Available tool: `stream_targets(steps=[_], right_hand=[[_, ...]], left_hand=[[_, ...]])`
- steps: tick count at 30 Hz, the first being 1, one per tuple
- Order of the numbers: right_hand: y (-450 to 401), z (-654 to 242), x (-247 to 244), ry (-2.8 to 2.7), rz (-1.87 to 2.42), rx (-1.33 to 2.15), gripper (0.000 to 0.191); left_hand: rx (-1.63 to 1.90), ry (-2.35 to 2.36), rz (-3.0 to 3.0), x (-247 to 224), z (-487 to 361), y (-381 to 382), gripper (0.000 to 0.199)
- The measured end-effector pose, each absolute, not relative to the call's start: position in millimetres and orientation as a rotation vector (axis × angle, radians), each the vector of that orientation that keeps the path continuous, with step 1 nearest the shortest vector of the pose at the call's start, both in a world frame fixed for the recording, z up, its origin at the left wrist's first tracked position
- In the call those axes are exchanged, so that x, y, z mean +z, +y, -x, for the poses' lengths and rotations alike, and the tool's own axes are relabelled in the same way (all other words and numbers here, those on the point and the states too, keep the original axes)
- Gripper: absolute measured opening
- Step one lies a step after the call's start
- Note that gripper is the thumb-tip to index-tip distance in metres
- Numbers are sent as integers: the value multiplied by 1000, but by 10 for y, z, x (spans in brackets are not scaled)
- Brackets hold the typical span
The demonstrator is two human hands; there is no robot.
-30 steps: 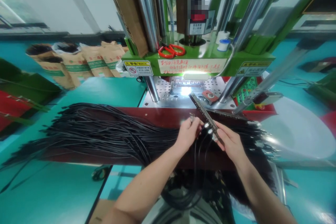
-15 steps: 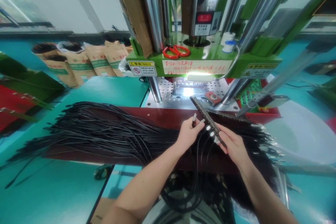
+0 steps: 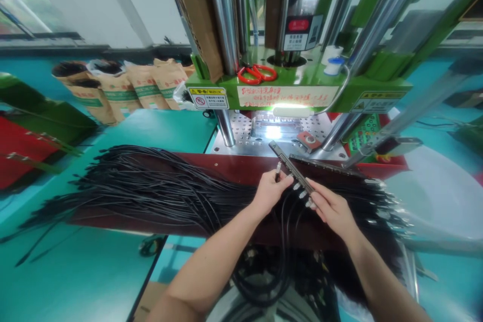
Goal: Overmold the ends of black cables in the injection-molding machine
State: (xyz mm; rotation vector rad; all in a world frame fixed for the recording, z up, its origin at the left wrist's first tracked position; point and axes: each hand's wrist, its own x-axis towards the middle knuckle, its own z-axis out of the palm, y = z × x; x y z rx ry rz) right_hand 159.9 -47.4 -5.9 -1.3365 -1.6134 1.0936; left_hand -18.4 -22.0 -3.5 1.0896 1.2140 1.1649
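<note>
My right hand point(image 3: 332, 207) is closed on the near end of a narrow dark metal bar point(image 3: 290, 162), which slants up and left over the bench. Several silvery cable connectors point(image 3: 301, 191) sit along the bar's lower side, with black cables hanging from them toward my lap. My left hand point(image 3: 268, 190) pinches a cable end point(image 3: 278, 171) whose silvery plug points upward, beside the bar. The left thumb reaches close to the bar's slots; whether it touches is hard to tell. A second dark bar point(image 3: 324, 164) lies behind my right hand.
Black cables point(image 3: 151, 191) spread across the brown board point(image 3: 199, 161). Ahead stands a green press point(image 3: 362, 80) with a lit metal plate point(image 3: 241, 133), red-handled scissors point(image 3: 257, 74) on top and a red block point(image 3: 308, 141). A white tub point(image 3: 445, 196) is at right.
The whole view has shifted slightly. The bar's far end has swung a little left and down between my hands. Both hands keep their holds.
</note>
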Motion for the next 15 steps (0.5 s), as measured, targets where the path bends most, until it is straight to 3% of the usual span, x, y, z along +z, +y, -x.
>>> stream_targets(steps=[4,8,15], right_hand=[[-466,-1608,-29,-1431,1344,1210,47],[-460,-1624,-21,-1377,1330,1237,47],[-426,-1682,-97,-1442,1281,1280,44]], left_hand=[[1255,1306,-1144,-22,223,-232,40],[1402,1334,-1051,-23,257,-242,31],[1110,1133,-1091,-20,289,-214,38]])
